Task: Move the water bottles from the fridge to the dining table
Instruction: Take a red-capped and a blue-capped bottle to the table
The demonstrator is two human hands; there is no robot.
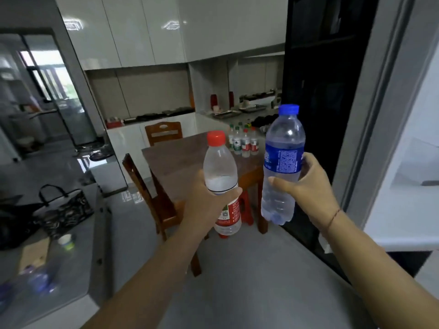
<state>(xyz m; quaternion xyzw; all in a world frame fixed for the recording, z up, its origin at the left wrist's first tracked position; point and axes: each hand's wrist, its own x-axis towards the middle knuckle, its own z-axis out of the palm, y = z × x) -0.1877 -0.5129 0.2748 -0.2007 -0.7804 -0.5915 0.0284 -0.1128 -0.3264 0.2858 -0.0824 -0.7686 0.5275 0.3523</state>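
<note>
Above the floor, left hand fingers grip red-capped bottle; right hand fingers grip blue-capped bottle; both near upright, caps up.

Left hand wraps a clear bottle w/ red cap and red-and-white label. Right hand wraps a clear bottle w/ blue cap, deep blue label w/ white print; thin reddish string round that wrist. Beyond both hands: dark brown table, orange-brown wooden chairs, red stool under the table. Farther past the hands, small clear bottles w/ red and green labels, red and green caps. Cabinets glossy white. Left of left hand: black bag w/ pale swirly pattern. Right of right hand: black panel, grey frame.
</note>
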